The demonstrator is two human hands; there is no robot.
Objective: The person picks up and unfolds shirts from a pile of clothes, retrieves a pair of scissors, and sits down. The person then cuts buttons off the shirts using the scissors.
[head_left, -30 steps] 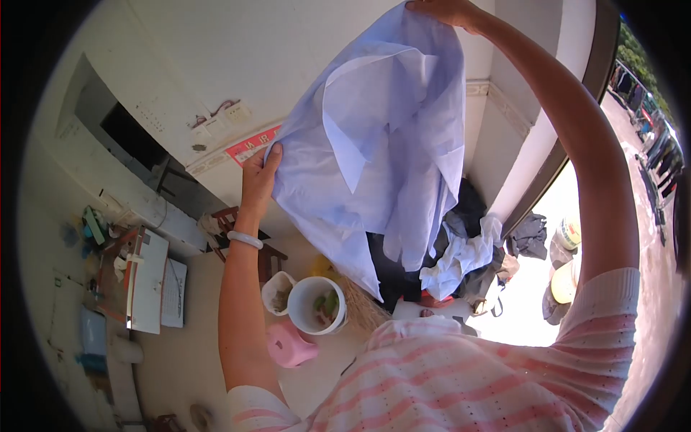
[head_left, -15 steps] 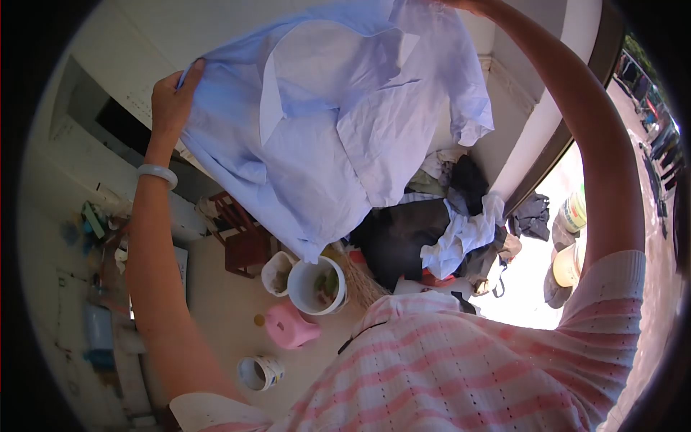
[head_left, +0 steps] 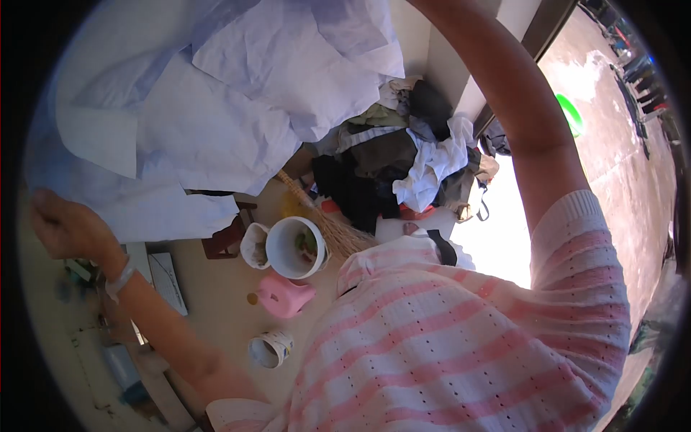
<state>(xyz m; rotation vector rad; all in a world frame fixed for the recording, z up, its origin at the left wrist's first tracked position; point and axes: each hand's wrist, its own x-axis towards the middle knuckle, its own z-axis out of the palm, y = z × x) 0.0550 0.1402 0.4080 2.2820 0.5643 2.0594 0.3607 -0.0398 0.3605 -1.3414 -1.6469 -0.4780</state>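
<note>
A light blue collared shirt [head_left: 237, 101] hangs spread out across the upper left, its top running beyond the view's edge. My left hand [head_left: 72, 227], with a pale bangle [head_left: 121, 279] at the wrist, is closed on the shirt's left edge; the fingertips are partly hidden and dim. My right arm [head_left: 518, 93] reaches up past the top edge, so the right hand is out of sight. Below and right of the shirt lies a heap of dark and white clothes [head_left: 381, 155], with a crumpled white garment [head_left: 435, 165] on top.
Beneath the shirt are a white bucket [head_left: 277, 252] with greenish scraps, a smaller white bin [head_left: 253, 248], a straw broom [head_left: 335, 227], a pink stool [head_left: 284, 295] and a small tub [head_left: 270, 351]. A dark red chair [head_left: 223, 241] is partly covered. At right, a doorway opens onto sunlit ground [head_left: 612, 180].
My left hand has moved left and down, carrying the shirt's edge, and the shirt has shifted left. The right hand has gone out above the view. The camera view has shifted too.
</note>
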